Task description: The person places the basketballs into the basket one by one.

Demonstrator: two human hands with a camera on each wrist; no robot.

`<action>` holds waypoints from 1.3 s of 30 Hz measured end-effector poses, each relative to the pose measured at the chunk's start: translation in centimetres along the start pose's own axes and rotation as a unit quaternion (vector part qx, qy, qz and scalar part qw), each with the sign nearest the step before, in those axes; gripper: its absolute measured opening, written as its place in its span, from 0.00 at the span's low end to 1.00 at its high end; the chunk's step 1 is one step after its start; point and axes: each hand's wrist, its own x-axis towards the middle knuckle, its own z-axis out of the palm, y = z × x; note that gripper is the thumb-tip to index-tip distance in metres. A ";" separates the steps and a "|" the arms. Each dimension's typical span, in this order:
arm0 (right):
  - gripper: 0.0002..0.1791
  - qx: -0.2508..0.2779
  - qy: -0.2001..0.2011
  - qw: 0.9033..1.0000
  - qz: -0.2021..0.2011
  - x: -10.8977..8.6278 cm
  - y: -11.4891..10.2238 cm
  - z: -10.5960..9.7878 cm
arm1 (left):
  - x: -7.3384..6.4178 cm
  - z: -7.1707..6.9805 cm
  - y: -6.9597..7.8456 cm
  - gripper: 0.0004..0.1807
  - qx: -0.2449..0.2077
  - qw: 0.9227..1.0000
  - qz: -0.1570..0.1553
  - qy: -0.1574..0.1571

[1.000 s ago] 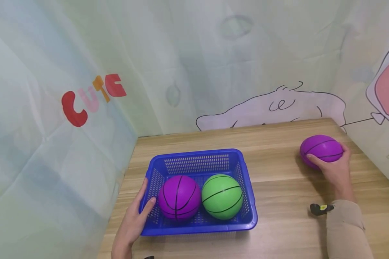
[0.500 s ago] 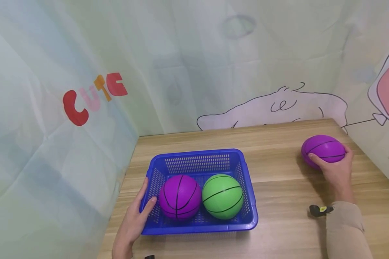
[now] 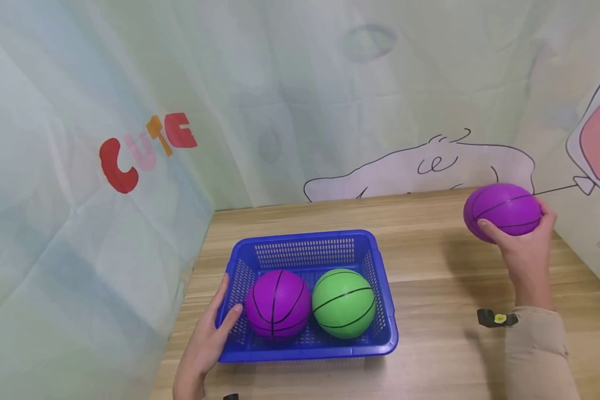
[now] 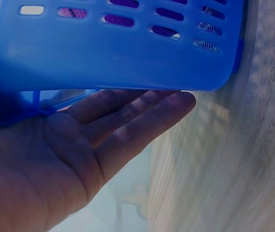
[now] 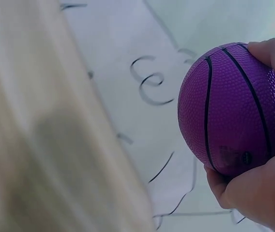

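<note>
**Ball Held Above Table, Basket Braced: Handling Risks**

My right hand [image 3: 525, 250] grips a small purple rubber ball with black basketball seams [image 3: 502, 211], fingers and thumb curled round its lower half. The ball is lifted clear of the wooden table [image 3: 430, 289], near the table's far right corner and well apart from the blue perforated plastic basket [image 3: 305, 247].

My left hand [image 3: 205, 344] lies flat with straight fingers pressed against the basket's left wall; the left wrist view shows the fingers [image 4: 142, 116] spread along the plastic.

Risks, as I judge them:
- The grip covers only the underside of the ball. A loosened finger could let it roll off my palm and bounce off the table edge at the right.
- The basket already holds a second purple ball [image 3: 277, 304] and a green ball of the same kind [image 3: 343, 303], side by side across the front. A ball dropped onto them could rebound out.
- The basket looks light; if my left hand slips, a knock could slide it.

Ball appearance: pebbled matte surface, vivid purple, thin black seam lines, a faint printed mark near my palm [image 5: 234, 154].
</note>
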 end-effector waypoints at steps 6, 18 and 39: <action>0.64 0.028 0.006 0.999 -0.034 -1.0 -2.4 0.2 | 0.0 0.0 0.1 0.43 0.003 1.000 0.007 0.001; 0.65 0.077 0.002 0.991 -0.114 -3.2 -6.4 0.9 | -0.1 0.0 0.2 0.43 0.001 1.000 0.008 0.000; 0.65 0.067 -0.074 0.987 -0.128 -4.5 -7.3 4.5 | -0.3 0.0 0.3 0.44 0.008 1.000 0.000 0.002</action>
